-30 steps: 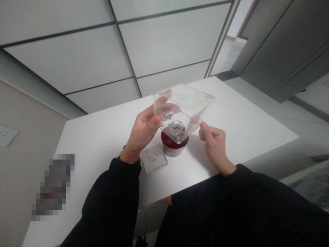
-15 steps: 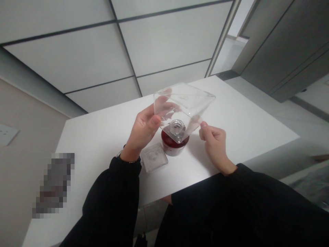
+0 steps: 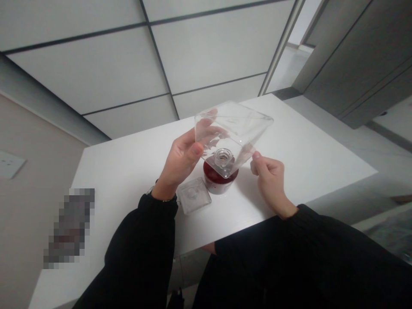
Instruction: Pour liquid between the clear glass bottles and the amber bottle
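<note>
A clear, flat-sided container (image 3: 240,124) is held tilted in the air above a white table (image 3: 128,167), its round threaded neck (image 3: 223,157) showing near the lowest corner. Clock directions are read from the container as the head camera sees it. At about half past 8, the left hand (image 3: 180,161) clasps one side, thumb on the near edge and fingers spread behind, visible through the see-through wall. At 4 o'clock, the right hand (image 3: 270,184) is curled, its thumb tip meeting the container's right-hand edge; whether it pinches that edge cannot be told.

At 6 o'clock, a round tub (image 3: 220,187) with a dark red top and paler sides stands on the table, partly hidden by the container's bottom corner; whether the two touch is unclear. At 7 o'clock, just beside the tub, lies a flat, square, clear piece (image 3: 195,199) with a round shape at its middle. The left wrist wears a thin bracelet (image 3: 151,189), and both arms are in black sleeves (image 3: 141,249).

Farther out at 8 o'clock, a pixelated patch (image 3: 69,227) masks an item near the table's edge. Pale panels (image 3: 212,47) with dark strips rise toward 12 o'clock; a white wall plate (image 3: 12,164) sits at 9.
</note>
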### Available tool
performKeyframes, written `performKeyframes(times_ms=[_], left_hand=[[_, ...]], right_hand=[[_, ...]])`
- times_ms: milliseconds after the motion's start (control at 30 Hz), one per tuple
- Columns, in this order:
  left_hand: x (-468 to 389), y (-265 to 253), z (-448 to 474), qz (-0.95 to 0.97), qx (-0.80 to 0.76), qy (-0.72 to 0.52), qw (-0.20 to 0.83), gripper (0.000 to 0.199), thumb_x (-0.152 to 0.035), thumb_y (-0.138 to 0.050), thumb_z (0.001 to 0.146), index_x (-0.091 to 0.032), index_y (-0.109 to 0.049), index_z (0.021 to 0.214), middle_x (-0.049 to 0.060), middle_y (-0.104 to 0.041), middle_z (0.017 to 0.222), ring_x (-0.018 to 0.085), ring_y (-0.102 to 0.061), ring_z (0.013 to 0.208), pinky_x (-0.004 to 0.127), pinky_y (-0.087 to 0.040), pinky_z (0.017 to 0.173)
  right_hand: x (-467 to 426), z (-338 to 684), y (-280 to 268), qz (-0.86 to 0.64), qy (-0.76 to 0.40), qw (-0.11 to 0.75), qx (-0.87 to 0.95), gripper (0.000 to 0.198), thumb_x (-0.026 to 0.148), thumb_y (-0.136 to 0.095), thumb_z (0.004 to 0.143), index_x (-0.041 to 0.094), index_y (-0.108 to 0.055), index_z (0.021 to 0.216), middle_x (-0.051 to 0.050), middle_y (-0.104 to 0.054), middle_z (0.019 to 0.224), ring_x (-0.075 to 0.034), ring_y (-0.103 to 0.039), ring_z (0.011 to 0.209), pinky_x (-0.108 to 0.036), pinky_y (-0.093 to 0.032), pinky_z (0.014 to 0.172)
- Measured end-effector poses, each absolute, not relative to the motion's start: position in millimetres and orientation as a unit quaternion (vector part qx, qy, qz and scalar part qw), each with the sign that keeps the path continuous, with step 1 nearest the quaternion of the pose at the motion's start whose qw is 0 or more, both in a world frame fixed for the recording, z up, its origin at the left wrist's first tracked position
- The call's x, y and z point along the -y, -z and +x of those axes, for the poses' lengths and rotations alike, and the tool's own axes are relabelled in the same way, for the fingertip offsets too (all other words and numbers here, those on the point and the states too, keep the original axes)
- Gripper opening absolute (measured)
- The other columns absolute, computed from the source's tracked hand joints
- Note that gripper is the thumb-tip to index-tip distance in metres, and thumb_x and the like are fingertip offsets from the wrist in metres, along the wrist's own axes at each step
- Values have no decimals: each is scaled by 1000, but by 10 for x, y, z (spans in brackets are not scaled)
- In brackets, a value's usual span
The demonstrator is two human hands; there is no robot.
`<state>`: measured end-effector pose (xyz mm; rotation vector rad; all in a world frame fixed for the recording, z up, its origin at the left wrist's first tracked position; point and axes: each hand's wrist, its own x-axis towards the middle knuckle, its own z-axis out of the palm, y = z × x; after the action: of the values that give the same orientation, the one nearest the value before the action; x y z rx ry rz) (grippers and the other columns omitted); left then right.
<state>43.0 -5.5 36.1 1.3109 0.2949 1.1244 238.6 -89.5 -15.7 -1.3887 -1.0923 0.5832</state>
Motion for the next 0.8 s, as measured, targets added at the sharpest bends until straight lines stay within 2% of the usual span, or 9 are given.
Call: performKeyframes(times_ms=[233, 633, 800], left_hand=[[46, -354, 418, 591, -128, -487, 630, 67, -76, -79, 79, -27, -75, 124, 9, -71, 143, 36, -54, 150, 52, -52, 120], [115, -409, 376, 570, -143, -488, 645, 74, -73, -84, 76, -29, -71, 133, 10, -77, 132, 37, -62, 142, 56, -52, 118], [85, -374, 361, 588, -136, -494, 626, 70, -73, -82, 78, -31, -72, 133, 8, -76, 136, 36, -61, 143, 57, -49, 121]], right_hand=[[889, 2391, 176, -600, -256, 595, 469, 83, 89, -55, 86, 20, -26, 51, 3, -24, 53, -7, -23, 54, -28, -18, 52], [896, 2394, 169, -597, -258, 601, 465, 82, 87, -57, 87, 20, -27, 51, 3, -25, 52, -7, -24, 53, -28, -19, 51], [897, 2400, 186, -595, -262, 600, 465, 81, 86, -57, 88, 20, -26, 52, 3, -25, 53, -7, -23, 54, -27, -19, 51]])
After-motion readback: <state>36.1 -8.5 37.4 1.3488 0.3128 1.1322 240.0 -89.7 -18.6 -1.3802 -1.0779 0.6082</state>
